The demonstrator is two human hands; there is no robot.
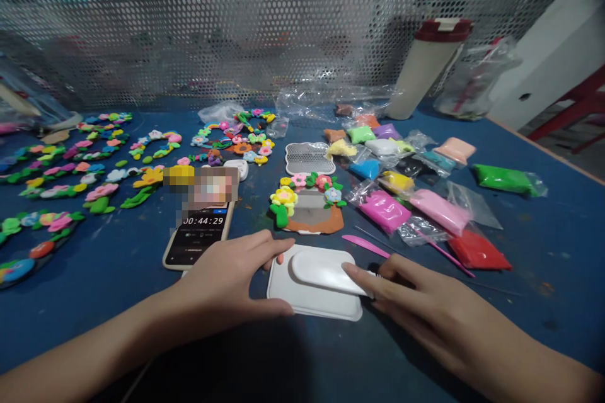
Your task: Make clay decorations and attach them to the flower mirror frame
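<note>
A small white board [316, 310] with rounded corners lies on the table in front of me. My left hand [236, 277] grips its left end, the thumb on the near edge and the forefinger on the far edge. In my right hand [406, 296] is a white paddle-shaped tool [321, 269], the forefinger stretched along its back. The tool's broad head rests flat over the board, so what is under it is hidden. Just beyond the board sits a brown clay frame [316, 227] trimmed with clay flowers and leaves.
A phone [201, 233] showing a timer lies left of the board. Clay flower pieces [101, 192] spread across the left. Bagged coloured clay [385, 211], a pink clay knife [363, 244] and a tall bottle [425, 69] stand or lie right. A perforated metal panel [265, 25] closes the back.
</note>
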